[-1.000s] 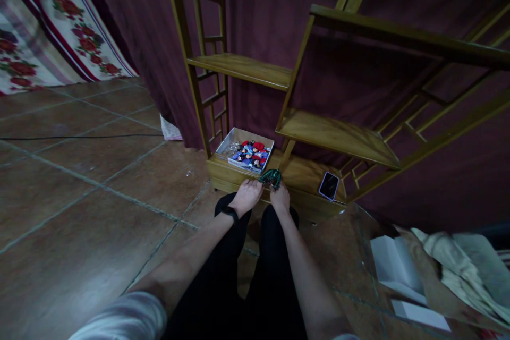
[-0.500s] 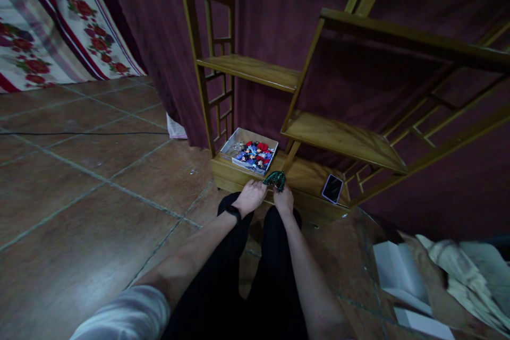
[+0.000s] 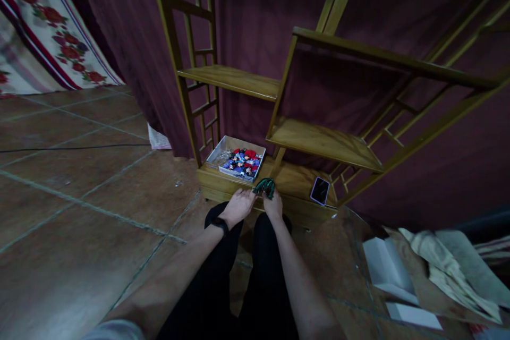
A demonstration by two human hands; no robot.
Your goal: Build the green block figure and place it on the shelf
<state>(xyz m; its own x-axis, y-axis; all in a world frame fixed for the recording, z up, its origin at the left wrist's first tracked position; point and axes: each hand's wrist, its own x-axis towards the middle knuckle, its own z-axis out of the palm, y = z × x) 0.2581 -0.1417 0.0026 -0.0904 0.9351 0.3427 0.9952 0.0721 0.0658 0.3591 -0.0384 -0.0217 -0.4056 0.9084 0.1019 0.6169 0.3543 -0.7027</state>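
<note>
The right hand point(image 3: 274, 203) pinches a small dark green toy point(image 3: 265, 187) over the lowest shelf's point(image 3: 295, 178) near edge, just right of the box of figurines point(image 3: 235, 158). The left hand point(image 3: 238, 206) touches the toy's left end, but I cannot tell whether it grips. With so slight a fingertip hold, the toy could drop to the floor point(image 3: 99, 196).

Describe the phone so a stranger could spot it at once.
Find the wooden shelf unit against the dark red curtain. On its lowest board lies the phone: flat, dark and glossy, unlike the white box of colourful toys further left.
</note>
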